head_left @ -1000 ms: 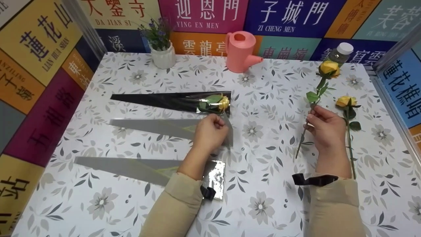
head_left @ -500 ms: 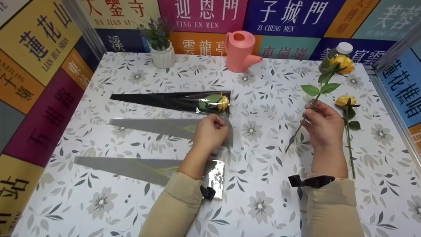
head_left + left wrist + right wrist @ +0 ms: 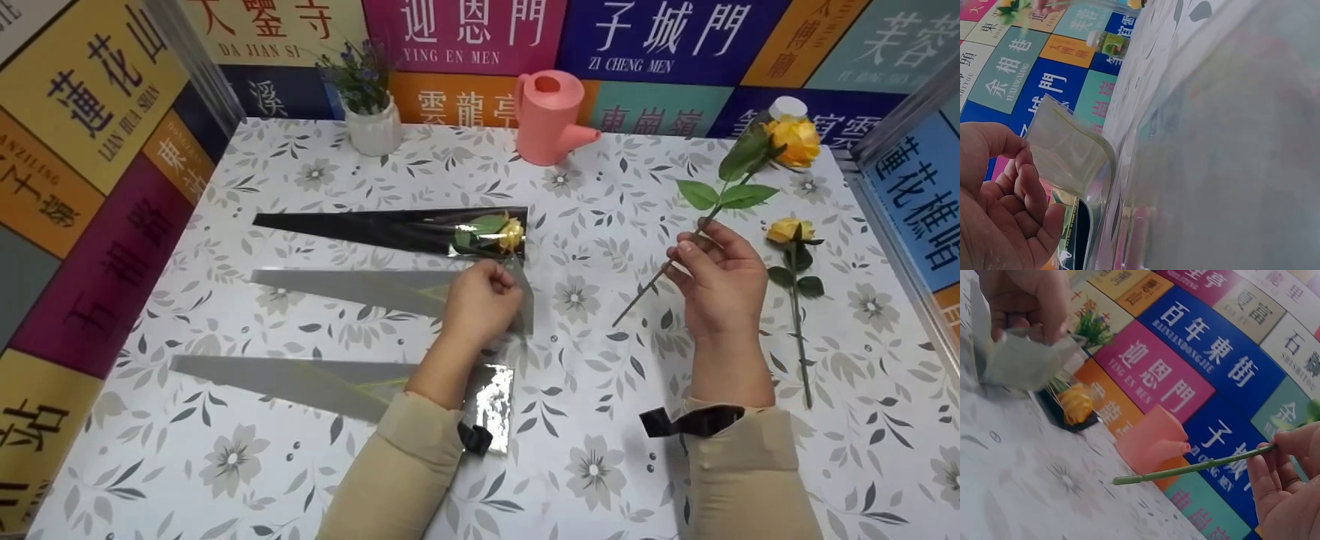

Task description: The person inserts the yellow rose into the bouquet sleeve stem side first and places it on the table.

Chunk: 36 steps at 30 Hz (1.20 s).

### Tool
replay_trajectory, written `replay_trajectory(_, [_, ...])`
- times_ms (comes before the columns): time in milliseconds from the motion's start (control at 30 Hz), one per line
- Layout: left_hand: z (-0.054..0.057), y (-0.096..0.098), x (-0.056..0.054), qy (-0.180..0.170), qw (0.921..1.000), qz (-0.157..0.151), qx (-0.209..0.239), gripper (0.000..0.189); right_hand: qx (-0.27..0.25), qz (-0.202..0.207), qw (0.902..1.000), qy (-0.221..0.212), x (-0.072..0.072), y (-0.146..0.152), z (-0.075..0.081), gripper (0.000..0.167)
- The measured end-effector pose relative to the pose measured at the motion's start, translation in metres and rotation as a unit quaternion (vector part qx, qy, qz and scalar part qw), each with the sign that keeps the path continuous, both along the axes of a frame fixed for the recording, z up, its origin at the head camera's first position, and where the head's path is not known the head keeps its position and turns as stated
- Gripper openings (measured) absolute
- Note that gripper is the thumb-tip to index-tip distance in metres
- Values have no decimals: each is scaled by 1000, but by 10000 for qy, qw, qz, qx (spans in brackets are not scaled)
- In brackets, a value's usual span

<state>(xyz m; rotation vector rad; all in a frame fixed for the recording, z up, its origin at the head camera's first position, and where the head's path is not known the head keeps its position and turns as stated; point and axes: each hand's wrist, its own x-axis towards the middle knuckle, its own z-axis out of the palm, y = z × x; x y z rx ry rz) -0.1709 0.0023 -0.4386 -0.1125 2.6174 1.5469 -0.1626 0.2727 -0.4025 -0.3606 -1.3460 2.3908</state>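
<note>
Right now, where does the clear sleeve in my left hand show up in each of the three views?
Head: the sleeve is left of centre, partly covered by your left hand.
Left wrist: the sleeve is left of centre, its lifted end beside the hand.
Right wrist: the sleeve is at upper left, just below the hand.
Shared landmark: the blue wall panel marked 子城門, partly covered in both wrist views.

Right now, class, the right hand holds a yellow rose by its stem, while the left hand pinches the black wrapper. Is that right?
Not quite. The left hand pinches a see-through grey wrapper, not the black wrapper, as the left wrist view shows. The right hand does hold a yellow rose by its stem.
</note>
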Motion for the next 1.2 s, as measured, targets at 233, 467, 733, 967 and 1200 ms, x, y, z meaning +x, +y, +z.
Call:
replay_trajectory(233, [1, 1, 1, -58, 10000, -3, -25, 10, 13, -319, 9978, 585, 4, -29, 7, 22])
replay_trajectory(467, [-1, 0, 1, -2, 10000, 40, 19, 9, 432, -305, 9952, 824, 7, -50, 5, 22])
replay_trajectory(733, [-1, 1, 2, 133, 9999, 17, -81, 5, 612, -213, 9921, 1071, 9, -65, -1, 25])
replay_trajectory(967, [-1, 2, 1, 66, 9999, 33, -86, 6, 534, -104, 9902, 1289, 11, -75, -5, 24])
replay_trajectory(1200, [1, 3, 2, -107, 9999, 18, 23, 8, 999, -98, 9878, 1193, 12, -80, -9, 19])
